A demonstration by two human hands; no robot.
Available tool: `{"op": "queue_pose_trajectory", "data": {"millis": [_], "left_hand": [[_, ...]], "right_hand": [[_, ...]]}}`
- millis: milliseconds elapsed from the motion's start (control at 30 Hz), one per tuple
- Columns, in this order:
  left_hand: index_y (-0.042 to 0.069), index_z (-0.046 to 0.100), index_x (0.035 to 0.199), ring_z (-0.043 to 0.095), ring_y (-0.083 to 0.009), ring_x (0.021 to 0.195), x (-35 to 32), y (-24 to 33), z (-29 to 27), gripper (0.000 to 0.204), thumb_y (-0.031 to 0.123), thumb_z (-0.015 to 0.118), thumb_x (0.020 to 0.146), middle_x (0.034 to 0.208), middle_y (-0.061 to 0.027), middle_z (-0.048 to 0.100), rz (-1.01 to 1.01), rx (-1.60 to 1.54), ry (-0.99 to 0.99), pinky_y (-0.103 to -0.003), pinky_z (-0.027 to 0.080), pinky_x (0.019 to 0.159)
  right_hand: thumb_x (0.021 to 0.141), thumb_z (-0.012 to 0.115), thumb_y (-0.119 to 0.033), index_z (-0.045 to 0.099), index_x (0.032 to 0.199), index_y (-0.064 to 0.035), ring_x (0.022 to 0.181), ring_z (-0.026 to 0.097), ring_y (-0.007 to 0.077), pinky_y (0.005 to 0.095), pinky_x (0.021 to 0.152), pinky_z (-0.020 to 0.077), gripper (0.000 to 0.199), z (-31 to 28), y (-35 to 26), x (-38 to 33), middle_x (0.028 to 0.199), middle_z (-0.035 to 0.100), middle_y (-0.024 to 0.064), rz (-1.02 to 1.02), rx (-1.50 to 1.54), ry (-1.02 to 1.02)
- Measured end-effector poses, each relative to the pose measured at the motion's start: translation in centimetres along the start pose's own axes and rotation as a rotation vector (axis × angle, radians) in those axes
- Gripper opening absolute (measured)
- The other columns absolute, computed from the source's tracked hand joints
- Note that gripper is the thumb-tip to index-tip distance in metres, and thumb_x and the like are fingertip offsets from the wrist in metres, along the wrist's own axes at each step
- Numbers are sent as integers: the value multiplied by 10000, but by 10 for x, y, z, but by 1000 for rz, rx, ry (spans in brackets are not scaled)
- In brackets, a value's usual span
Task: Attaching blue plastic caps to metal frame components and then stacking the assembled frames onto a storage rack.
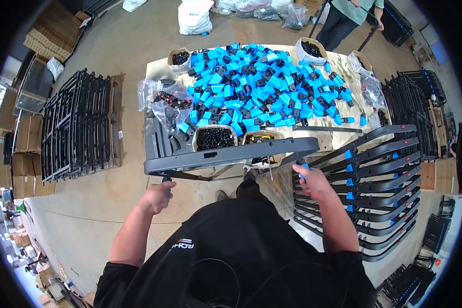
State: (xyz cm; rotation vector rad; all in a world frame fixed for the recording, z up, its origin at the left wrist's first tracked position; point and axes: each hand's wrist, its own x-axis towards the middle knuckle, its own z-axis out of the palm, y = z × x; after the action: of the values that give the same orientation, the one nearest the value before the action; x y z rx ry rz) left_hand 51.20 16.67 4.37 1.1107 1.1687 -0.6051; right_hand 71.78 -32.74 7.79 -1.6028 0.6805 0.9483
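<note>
A long dark grey frame (236,152) with rounded ends lies crosswise in front of me, along the near side of the table. My left hand (158,198) is closed around a small blue-and-black plastic piece at the frame's left end; the fingers hide most of it. At the other end, my right hand (313,183) is closed on a similar blue piece (304,169), just below the frame. Whether either piece is fixed to the frame, I cannot tell. Beyond the frame, a big pile of blue-and-black plastic pieces (262,84) covers much of the table (156,69).
A tub of small black parts (216,138) and a tub with a yellow tool (262,137) stand at the near table edge. Similar curved frames (380,190) are stacked at right; black frames (77,126) stand at left. Another person (346,18) stands at the far right.
</note>
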Motion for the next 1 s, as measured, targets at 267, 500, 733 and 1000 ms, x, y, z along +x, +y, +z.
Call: {"op": "queue_pose_trajectory", "data": {"millis": [267,500,733,1000], "left_hand": [[-91,509,1303,695,-320,784,50,-50,10,588,215,691,835,973,-243,683,421,590,515,-426,550,713],[-54,467,1362,620,-400,1130,111,-81,31,700,269,733,801,1203,-284,623,907,254,884,-449,484,956],[46,573,1161,656,-380,1006,84,-48,-15,575,324,802,713,1083,-210,673,969,844,355,-450,527,876],[48,671,1012,699,-253,767,139,-54,-8,325,179,782,736,856,-93,713,1147,475,313,-369,550,753]], "right_hand": [[861,766,-266,512,727,-79,485,377,143,331,453,246,342,-3,-19,19,587,400,11,110,-441,-15],[808,790,-213,550,653,-59,470,421,165,372,423,305,325,3,-18,19,596,479,43,-61,-731,91],[764,812,-248,597,679,-3,548,568,223,407,495,453,337,-3,3,23,647,589,81,-127,-748,170],[759,761,-341,647,925,5,883,654,451,488,770,520,400,-2,54,68,874,681,241,-567,-816,443]]}}
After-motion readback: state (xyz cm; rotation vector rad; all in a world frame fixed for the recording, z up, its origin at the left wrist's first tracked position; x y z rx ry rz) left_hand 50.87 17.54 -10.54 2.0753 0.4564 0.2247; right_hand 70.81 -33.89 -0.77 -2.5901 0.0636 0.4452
